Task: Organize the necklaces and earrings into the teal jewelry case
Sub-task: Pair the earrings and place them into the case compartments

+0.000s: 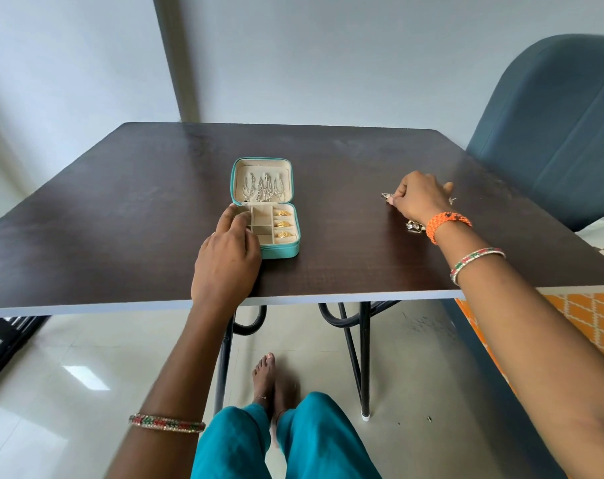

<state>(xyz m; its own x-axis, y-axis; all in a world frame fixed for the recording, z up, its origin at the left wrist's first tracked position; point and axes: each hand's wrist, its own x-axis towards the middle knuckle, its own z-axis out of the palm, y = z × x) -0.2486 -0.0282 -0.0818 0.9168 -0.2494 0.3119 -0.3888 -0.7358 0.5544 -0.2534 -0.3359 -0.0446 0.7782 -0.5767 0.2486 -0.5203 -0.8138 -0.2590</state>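
The teal jewelry case (280,249) lies open in the middle of the dark table. Silver necklaces (262,188) hang in its lid. Three gold earrings (282,223) fill the right-hand slots of its cream tray. My left hand (229,252) rests on the case's left side, its fingers over the left compartments. Far to the right, my right hand (419,198) pinches a small silver earring (386,195) at the tabletop. Another silver piece (414,225) lies beside my right wrist, and a tiny one (451,201) peeks out behind the hand.
The dark wooden table (138,219) has a pale front edge and black metal legs. A blue upholstered chair (556,126) stands at the right. An orange patterned cloth (594,319) lies below it. My legs and a foot (264,373) are under the table.
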